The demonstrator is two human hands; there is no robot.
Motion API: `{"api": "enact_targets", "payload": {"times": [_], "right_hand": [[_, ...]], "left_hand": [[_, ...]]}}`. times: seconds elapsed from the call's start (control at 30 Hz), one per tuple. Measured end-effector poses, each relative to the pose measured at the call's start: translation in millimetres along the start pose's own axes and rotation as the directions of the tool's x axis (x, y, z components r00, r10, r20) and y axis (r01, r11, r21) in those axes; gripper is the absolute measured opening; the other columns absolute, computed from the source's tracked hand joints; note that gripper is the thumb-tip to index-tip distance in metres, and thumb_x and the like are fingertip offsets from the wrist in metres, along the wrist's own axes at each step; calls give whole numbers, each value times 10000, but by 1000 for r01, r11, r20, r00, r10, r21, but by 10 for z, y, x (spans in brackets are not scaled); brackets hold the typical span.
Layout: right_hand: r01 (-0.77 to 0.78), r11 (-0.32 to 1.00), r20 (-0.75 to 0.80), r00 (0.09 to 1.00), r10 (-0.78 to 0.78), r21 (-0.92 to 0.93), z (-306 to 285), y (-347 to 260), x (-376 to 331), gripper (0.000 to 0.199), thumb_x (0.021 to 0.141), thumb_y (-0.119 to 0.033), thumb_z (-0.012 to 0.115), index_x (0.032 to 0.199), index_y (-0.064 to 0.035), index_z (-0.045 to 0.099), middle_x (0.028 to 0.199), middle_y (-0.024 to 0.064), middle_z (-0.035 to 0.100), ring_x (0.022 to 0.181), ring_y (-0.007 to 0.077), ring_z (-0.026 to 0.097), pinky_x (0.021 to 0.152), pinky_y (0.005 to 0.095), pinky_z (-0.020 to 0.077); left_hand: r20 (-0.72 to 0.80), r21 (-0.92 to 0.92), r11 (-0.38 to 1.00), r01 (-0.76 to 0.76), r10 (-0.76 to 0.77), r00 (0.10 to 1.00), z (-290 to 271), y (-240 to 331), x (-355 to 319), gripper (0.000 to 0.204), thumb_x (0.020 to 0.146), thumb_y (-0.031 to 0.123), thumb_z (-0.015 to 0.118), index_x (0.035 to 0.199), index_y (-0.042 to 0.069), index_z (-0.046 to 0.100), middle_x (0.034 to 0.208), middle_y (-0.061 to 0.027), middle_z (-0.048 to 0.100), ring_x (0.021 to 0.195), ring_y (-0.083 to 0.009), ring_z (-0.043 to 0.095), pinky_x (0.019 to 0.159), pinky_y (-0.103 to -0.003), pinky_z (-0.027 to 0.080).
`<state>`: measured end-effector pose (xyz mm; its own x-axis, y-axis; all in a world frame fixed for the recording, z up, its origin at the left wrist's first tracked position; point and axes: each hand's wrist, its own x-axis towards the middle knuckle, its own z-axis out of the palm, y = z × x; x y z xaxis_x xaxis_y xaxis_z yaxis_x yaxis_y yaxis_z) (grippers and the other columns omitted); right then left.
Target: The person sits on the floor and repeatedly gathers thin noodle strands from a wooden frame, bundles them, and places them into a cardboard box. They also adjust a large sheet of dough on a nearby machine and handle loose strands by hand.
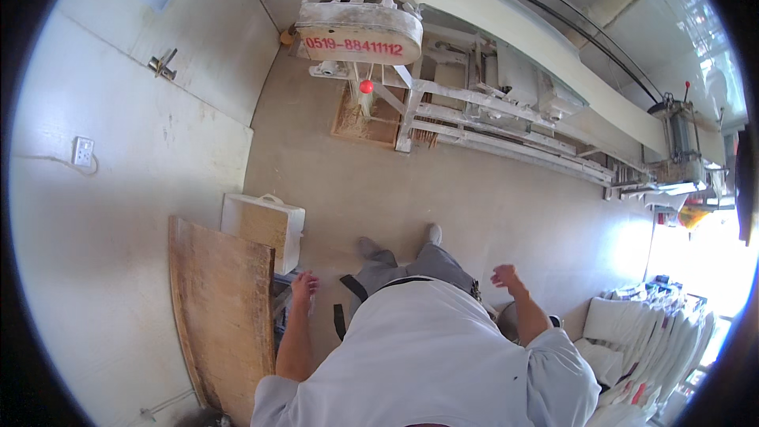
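My left hand (304, 285) hangs at my side, its fingers loosely apart with nothing visible in them. It is nearest to the right edge of a worn wooden tabletop (221, 308), and I see no clear contact. Out on my right, my right hand (505, 276) is held away from my body, loosely bent and holding nothing I can see. A white box (292, 239) with a handle and a brownish face stands on the floor beyond the wooden tabletop.
A long floury machine (506, 115) with a pale belt (506, 12) and a red knob (366, 87) spans the far side. Below its left end lies a shallow wooden tray (348, 122). White sacks (632, 340) are stacked at right. A wall (118, 190) bounds the left.
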<state>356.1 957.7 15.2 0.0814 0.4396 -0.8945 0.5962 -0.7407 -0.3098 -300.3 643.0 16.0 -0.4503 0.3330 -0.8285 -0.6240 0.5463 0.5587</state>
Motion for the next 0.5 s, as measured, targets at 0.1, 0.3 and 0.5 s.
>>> {"api": "enact_targets", "payload": {"times": [0.1, 0.3, 0.5], "right_hand": [[-141, 972, 45, 990, 135, 189, 400, 517, -296, 206, 963, -245, 608, 1027, -61, 675, 872, 140, 742, 709, 225, 709, 605, 385, 590], [33, 950, -58, 998, -16, 310, 1032, 804, -713, 262, 958, -249, 597, 994, -21, 721, 816, 107, 720, 682, 192, 697, 576, 340, 580], [108, 925, -33, 994, -103, 364, 1159, 841, -802, 284, 980, -248, 613, 1119, -19, 708, 853, 118, 734, 702, 209, 717, 596, 347, 599]], "left_hand": [[42, 32, 999, 4, -6, 999, 31, 345, 234, 247, 976, 302, 640, 1130, 109, 625, 875, -63, 684, 682, -151, 649, 535, -268, 475], [210, 166, 986, 12, -47, 977, 699, 436, 332, 205, 980, 303, 652, 1101, 138, 661, 869, -45, 692, 695, -136, 647, 550, -266, 488], [281, 331, 940, -79, -18, 960, 1222, 412, 88, 170, 976, 311, 663, 1043, 156, 681, 876, -26, 712, 713, -124, 645, 584, -286, 494]]}}
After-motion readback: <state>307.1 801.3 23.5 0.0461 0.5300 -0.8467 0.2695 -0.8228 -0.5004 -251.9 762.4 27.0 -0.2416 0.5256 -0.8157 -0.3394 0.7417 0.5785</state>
